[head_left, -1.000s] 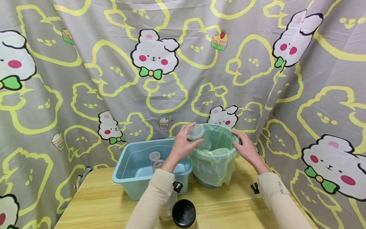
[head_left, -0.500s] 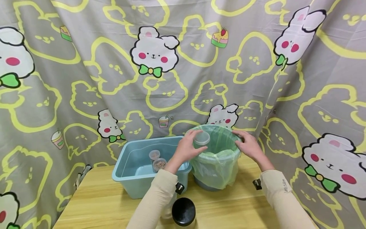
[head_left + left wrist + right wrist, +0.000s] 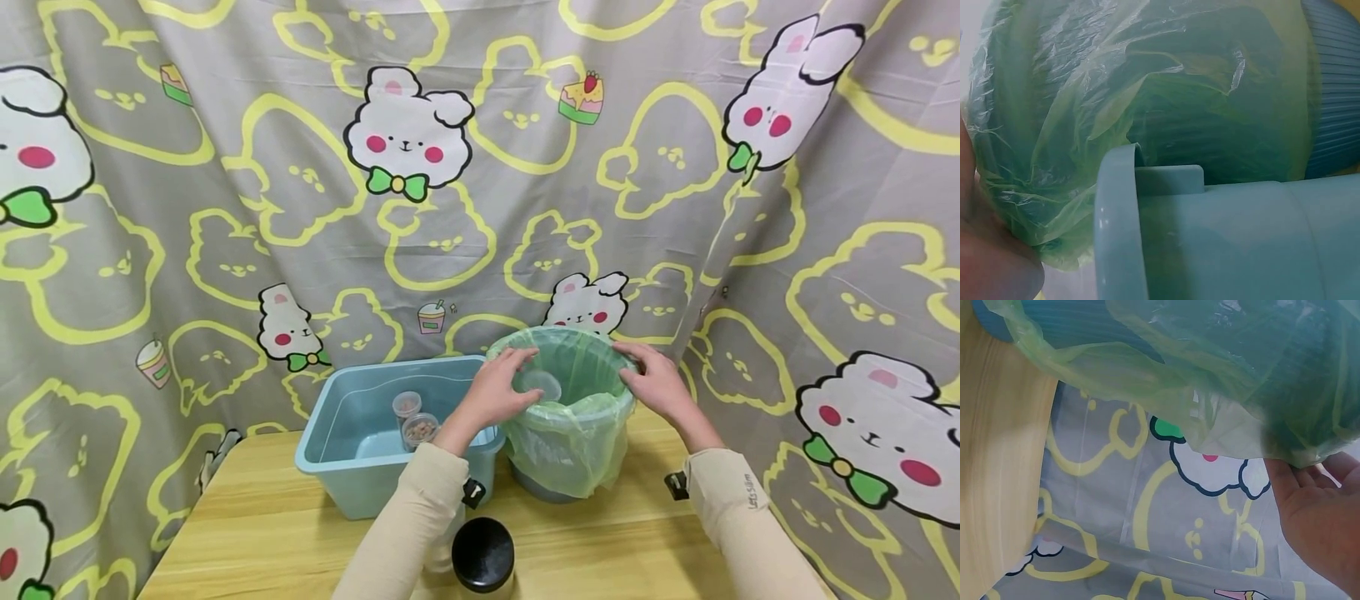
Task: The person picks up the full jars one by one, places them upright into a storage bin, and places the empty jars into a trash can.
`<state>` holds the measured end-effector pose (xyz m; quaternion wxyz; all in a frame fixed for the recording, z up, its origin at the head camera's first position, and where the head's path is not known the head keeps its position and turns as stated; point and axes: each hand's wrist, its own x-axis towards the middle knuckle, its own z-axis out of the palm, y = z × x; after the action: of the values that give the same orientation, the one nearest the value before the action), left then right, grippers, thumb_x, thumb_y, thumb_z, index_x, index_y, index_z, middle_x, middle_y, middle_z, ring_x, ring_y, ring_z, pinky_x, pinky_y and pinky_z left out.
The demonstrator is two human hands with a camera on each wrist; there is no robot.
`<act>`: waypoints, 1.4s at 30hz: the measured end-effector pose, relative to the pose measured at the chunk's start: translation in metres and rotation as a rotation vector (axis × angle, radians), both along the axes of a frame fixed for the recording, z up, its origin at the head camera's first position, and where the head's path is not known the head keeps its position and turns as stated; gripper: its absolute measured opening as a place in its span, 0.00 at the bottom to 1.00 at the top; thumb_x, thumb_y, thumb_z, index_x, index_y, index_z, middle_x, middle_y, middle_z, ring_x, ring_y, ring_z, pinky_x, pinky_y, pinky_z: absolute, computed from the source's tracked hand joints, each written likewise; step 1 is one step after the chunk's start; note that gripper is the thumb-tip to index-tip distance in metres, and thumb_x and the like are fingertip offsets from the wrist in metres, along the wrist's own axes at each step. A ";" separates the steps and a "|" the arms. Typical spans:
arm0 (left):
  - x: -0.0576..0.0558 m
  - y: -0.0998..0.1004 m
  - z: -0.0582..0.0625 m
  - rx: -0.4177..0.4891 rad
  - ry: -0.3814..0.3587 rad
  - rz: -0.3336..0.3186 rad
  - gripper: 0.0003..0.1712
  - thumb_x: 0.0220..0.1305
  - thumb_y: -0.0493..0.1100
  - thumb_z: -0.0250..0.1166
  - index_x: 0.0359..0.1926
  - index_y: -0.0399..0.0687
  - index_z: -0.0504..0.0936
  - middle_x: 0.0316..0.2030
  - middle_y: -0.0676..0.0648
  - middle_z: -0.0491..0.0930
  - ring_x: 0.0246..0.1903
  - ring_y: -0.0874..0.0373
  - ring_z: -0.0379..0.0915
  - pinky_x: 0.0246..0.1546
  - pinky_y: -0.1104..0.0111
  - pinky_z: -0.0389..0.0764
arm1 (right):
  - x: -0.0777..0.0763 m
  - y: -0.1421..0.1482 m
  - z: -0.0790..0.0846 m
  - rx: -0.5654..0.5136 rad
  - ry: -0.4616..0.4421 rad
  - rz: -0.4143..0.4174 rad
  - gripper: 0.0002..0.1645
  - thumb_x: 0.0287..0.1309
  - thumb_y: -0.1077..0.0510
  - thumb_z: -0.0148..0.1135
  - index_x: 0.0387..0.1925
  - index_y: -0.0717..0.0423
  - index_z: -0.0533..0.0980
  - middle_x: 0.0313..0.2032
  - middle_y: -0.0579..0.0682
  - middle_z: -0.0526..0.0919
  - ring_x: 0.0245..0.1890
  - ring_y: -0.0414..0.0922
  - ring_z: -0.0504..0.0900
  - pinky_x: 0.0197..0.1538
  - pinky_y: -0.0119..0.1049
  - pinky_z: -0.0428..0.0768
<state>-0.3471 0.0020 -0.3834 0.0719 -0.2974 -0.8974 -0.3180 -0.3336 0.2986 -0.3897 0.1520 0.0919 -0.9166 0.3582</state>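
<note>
A round bin (image 3: 547,483) with a thin green bag (image 3: 577,442) folded over its rim stands on the table. My left hand (image 3: 497,392) is at the bin's left rim, fingers and thumb spread in a loose arch. Just beyond its thumb, down inside the bin, is the round lid of a clear plastic jar (image 3: 546,386); the jar's lower part is hidden. My right hand (image 3: 656,382) grips the opposite rim, thumb inside. In the right wrist view that hand (image 3: 1319,515) is at the bag's edge; in the left wrist view only part of the left hand (image 3: 997,256) shows.
Left of the bin stands a blue tub (image 3: 375,467). It holds small clear containers, one with brown bits (image 3: 420,429). A black-lidded jar (image 3: 483,554) stands at the table's (image 3: 247,517) front, beside a clear container (image 3: 441,546). A patterned curtain (image 3: 315,250) hangs behind.
The clear plastic jar has sunk down and to the right into the bin, away from my left fingertips. My left hand has moved slightly right and down. The right hand stays at the rim.
</note>
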 end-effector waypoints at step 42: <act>0.071 -0.077 0.009 0.174 0.163 -0.034 0.36 0.67 0.52 0.72 0.74 0.61 0.71 0.64 0.47 0.77 0.61 0.52 0.75 0.60 0.48 0.78 | -0.001 -0.002 -0.007 -0.094 0.002 -0.017 0.30 0.70 0.63 0.54 0.72 0.60 0.71 0.73 0.65 0.68 0.72 0.67 0.66 0.69 0.64 0.68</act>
<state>-0.2763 -0.0753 -0.3746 0.1649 -0.3300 -0.8524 -0.3706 -0.3344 0.2962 -0.3969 0.1603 0.0771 -0.8994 0.3993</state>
